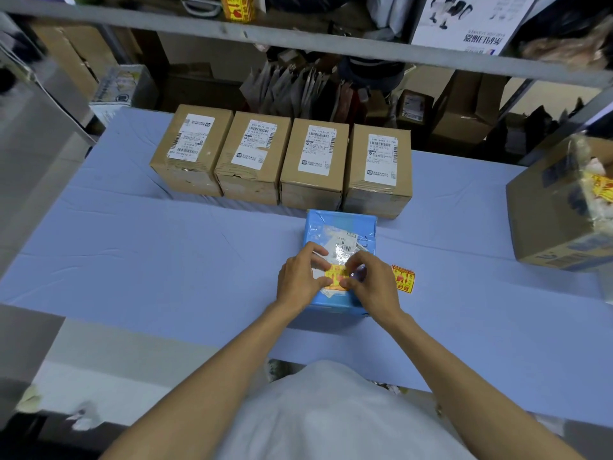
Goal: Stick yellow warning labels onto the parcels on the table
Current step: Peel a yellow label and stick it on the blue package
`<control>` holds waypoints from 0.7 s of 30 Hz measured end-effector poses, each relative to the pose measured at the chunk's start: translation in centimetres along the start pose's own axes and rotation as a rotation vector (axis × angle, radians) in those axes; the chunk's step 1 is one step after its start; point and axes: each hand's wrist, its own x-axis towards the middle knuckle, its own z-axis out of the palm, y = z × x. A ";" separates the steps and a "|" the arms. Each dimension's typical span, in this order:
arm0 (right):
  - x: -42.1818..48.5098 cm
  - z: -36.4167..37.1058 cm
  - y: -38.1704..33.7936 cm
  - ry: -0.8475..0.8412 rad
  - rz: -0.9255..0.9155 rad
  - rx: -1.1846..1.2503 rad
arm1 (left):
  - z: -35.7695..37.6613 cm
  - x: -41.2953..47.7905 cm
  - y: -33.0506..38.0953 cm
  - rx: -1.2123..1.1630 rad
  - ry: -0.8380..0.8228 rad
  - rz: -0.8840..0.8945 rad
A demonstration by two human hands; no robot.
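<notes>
Left hand (300, 277) and right hand (371, 282) each pinch the label (335, 277) in a narrow grip, atop the blue parcel (340, 224) on the bench (166, 260). This looks like the sticking step; next, smooth it flat, then label the 4 boxes (252, 161).

Blue-covered table (132, 260), grey metal shelf rail (298, 41) overhead, stacked cardboard boxes (461, 117) behind

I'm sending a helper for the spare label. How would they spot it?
On the table, find the blue parcel in front of four brown boxes. A yellow label lies on the cloth just right of it; the other yellow label sits on the parcel itself.
</notes>
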 end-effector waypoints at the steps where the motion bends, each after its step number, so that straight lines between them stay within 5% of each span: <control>1: -0.1 0.1 0.0 -0.043 -0.015 0.092 | 0.1 0.1 0.0 -0.005 -0.003 0.010; 7: 0.4 0.0 1.2 -0.037 0.088 0.292 | -0.4 0.5 -0.7 0.001 -0.039 0.042; 21: -0.7 -0.2 2.0 0.062 -0.232 -0.230 | -1.5 1.0 -1.7 0.031 -0.094 0.074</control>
